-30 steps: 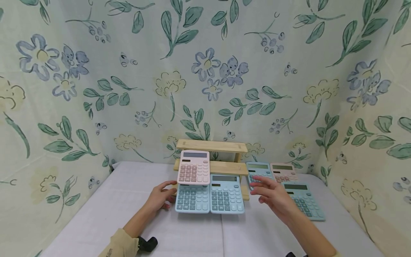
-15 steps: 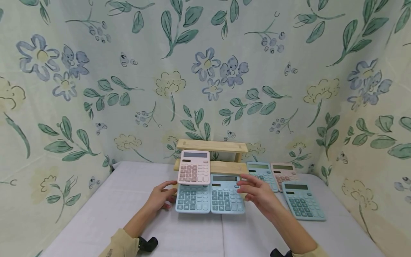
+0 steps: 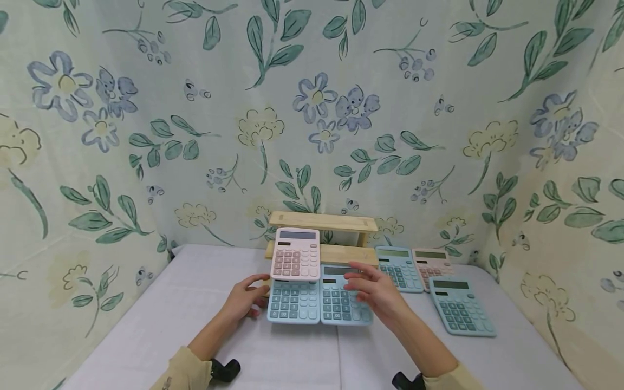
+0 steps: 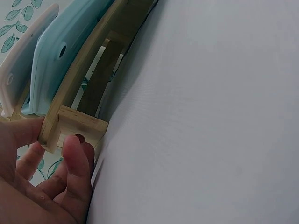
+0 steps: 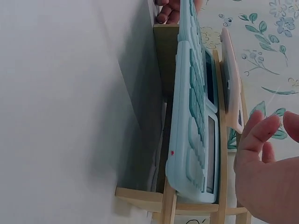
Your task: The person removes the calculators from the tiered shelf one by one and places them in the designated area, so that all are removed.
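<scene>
My left hand (image 3: 242,299) holds the left end of a tiered wooden rack (image 3: 348,254); in the left wrist view its fingers (image 4: 77,156) curve about the end of the front rail. On the rack's lower tier, two light blue calculators lean side by side, the left one (image 3: 294,306) and the right one (image 3: 336,303). A pink calculator (image 3: 295,257) stands one tier higher, overlapping the left blue one. My right hand (image 3: 377,295) hovers at the right blue calculator, its fingers loosely bent and nothing in them; it covers part of that calculator's keys and display.
Right of the rack lie a blue calculator (image 3: 402,273), a pink calculator (image 3: 429,264) and, nearer me, another blue calculator (image 3: 463,311). A white cloth (image 3: 205,271) covers the table. Behind it hangs a floral curtain (image 3: 219,162).
My right hand has moved left, from beside the calculators on the right to over the right blue calculator on the rack. My left hand stays at the rack's end.
</scene>
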Motion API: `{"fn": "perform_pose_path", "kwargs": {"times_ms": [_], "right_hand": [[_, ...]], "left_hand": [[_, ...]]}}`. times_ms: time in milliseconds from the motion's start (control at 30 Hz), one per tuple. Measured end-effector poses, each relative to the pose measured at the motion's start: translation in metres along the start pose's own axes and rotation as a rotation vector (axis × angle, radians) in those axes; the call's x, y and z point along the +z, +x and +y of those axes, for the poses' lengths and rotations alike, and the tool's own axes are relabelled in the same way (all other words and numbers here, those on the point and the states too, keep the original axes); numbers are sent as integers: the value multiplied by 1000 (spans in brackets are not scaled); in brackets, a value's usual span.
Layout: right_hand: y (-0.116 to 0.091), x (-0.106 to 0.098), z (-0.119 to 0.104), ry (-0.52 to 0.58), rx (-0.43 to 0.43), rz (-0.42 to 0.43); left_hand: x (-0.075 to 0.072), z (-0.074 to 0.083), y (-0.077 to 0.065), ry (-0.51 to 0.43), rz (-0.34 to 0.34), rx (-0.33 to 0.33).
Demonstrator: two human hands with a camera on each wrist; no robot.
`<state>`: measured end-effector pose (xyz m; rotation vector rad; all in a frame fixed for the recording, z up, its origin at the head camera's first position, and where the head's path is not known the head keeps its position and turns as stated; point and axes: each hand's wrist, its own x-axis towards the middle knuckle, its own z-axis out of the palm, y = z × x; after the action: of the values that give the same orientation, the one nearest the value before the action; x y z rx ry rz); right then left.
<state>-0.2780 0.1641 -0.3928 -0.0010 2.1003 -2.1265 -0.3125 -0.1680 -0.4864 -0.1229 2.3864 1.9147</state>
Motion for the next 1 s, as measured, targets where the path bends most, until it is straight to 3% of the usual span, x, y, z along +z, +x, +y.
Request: {"fn": "perform_pose_path", "kwargs": {"times_ms": [1000], "right_hand": [[31,49,6,-70,8,-41]], "left_hand": [[0,0,0,-1,-3,-1]]}}
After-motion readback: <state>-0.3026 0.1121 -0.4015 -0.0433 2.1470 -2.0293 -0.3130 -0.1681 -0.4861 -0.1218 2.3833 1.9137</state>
